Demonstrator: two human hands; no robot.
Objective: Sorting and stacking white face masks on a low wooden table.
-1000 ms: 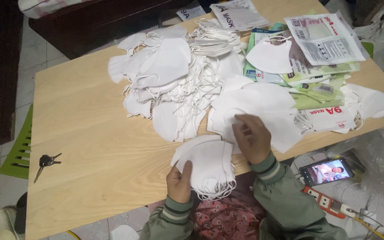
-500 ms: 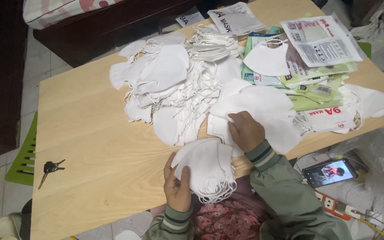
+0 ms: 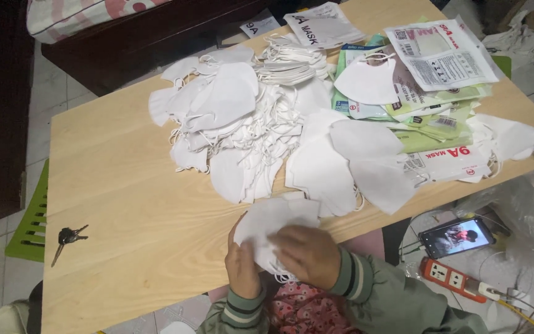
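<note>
While most of the wooden table (image 3: 125, 185) is bare on its left half, a bunch of keys (image 3: 66, 238) lies near the table's left edge, well apart from everything else. Past that edge, on the floor, stands a green plastic stool (image 3: 32, 222). Toward the middle of the table a big loose pile of white face masks (image 3: 248, 130) spreads out, ear loops tangled among them.

At the table's near edge, just below that pile, the person holds a small stack of white masks (image 3: 276, 226) between both hands. The left hand (image 3: 242, 269) grips the stack's left side, fingers closed around its edge. The right hand (image 3: 307, 253) lies flat on top of the stack, fingers together and pressing down; it is blurred, so whether the fingertips curl under the masks cannot be told. Both wrists show striped green cuffs.

To the right of the stack, more flat white masks (image 3: 366, 167) lie overlapping near the table's near edge. Farther right, at the table's far right corner, printed mask packets (image 3: 440, 55) in white and green are heaped, one single mask resting on top of them.

Beyond the table's right side, on the floor, a phone (image 3: 455, 237) with a lit screen lies beside an orange power strip (image 3: 449, 278).
</note>
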